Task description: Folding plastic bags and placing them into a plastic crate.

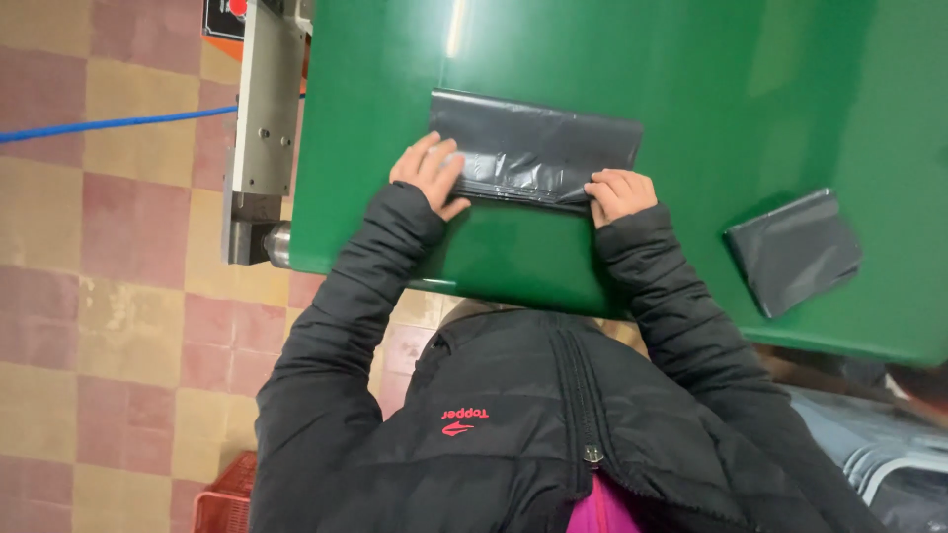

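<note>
A folded black plastic bag [533,148] lies flat on the green table [750,89] in front of me. My left hand [430,173] rests on the bag's near left corner, fingers spread over the plastic and thumb at its edge. My right hand [619,194] pinches the bag's near right corner with curled fingers. Both black jacket sleeves reach up from the bottom of the view.
A second folded black bag [795,252] lies on the table to the right. A grey metal machine frame [262,109] stands at the table's left end, with a blue cable [118,123] over the tiled floor. A red crate [227,494] sits lower left, and grey bags [889,454] lie lower right.
</note>
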